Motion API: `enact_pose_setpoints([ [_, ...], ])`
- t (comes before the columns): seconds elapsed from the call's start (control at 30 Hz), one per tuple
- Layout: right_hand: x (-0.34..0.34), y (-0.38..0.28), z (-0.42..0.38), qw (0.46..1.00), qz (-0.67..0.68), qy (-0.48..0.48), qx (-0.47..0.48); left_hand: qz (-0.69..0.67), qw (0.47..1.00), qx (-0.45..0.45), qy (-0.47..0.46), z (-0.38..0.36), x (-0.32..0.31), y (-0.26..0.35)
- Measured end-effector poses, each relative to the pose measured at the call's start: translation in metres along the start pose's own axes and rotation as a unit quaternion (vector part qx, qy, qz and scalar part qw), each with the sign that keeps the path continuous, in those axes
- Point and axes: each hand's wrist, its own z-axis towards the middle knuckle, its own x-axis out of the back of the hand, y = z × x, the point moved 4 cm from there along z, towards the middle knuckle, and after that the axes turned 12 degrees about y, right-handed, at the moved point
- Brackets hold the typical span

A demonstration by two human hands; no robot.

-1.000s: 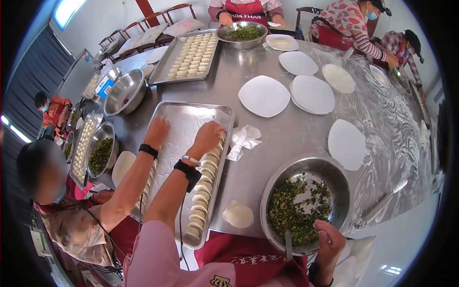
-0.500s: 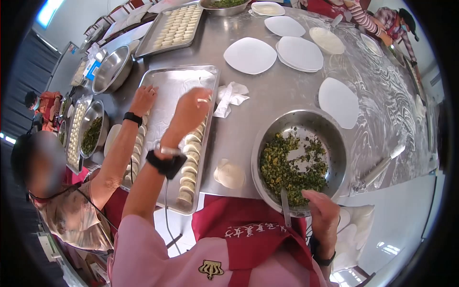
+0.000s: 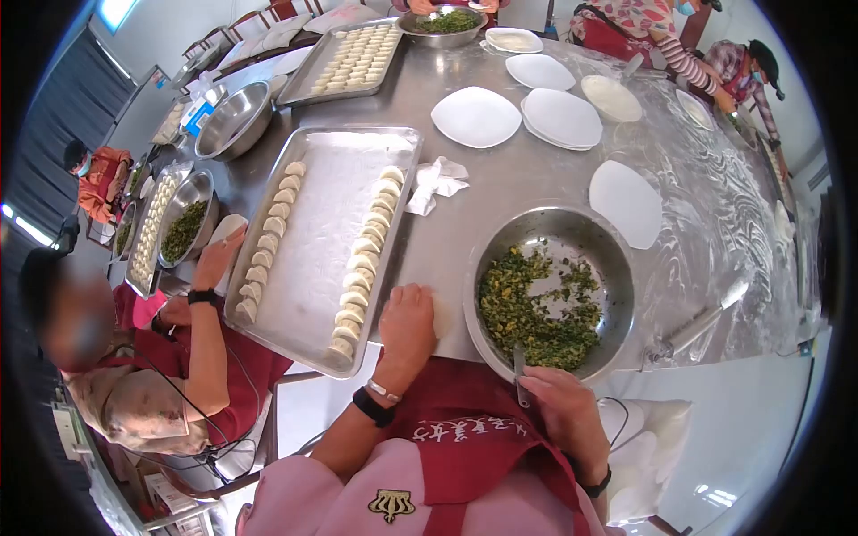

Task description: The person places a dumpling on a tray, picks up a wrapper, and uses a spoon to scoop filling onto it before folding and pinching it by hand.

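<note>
My left hand (image 3: 408,323) rests at the table's near edge, its fingers curled down over a round dough wrapper (image 3: 443,314) that is mostly hidden beneath it. With bent fingers, my right hand (image 3: 561,400) holds the handle of a metal spoon (image 3: 520,364). The spoon dips into a chopped green and yellow filling (image 3: 536,326) in a steel bowl (image 3: 623,268). Left of my left hand lies a metal tray (image 3: 308,241), with a row of folded dumplings (image 3: 362,259) along its right side and another row (image 3: 271,237) along its left.
A co-worker's hand (image 3: 217,256) is by a pale wrapper left of the tray. A crumpled white cloth (image 3: 438,185) and white plates (image 3: 476,116) lie beyond. To the right, a rolling pin (image 3: 697,326) sits on the floured table. Farther back stands another dumpling tray (image 3: 344,89).
My left hand has come back from the tray to the wrapper. My right hand has closed on the spoon handle. The co-worker's hand has withdrawn leftward from the tray.
</note>
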Motion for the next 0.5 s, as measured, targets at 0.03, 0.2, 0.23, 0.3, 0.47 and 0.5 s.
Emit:
enact_pose_setpoints([
  [0.03, -0.001, 0.002, -0.002, 1.0, 0.0, 0.005, 0.0, -0.012, 1.0, 0.003, 0.01, 0.0, -0.002, -0.001],
  [0.2, -0.011, 0.0, -0.003, 0.998, -0.029, 0.042, 0.037, -0.069, 0.997, 0.034, 0.022, 0.005, 0.004, -0.008],
  [0.23, -0.014, 0.003, -0.003, 0.997, -0.026, 0.053, 0.051, -0.079, 0.996, 0.031, 0.034, 0.005, 0.004, -0.009],
  [0.3, -0.015, 0.002, -0.002, 0.995, -0.029, 0.071, 0.061, -0.098, 0.993, 0.025, 0.057, 0.002, 0.004, -0.009],
  [0.47, -0.016, 0.005, 0.005, 0.99, -0.054, 0.123, 0.041, -0.105, 0.99, 0.031, 0.085, -0.004, 0.007, -0.009],
  [0.5, -0.015, 0.004, 0.007, 0.99, -0.051, 0.123, 0.035, -0.11, 0.989, 0.027, 0.09, -0.004, 0.007, -0.01],
])
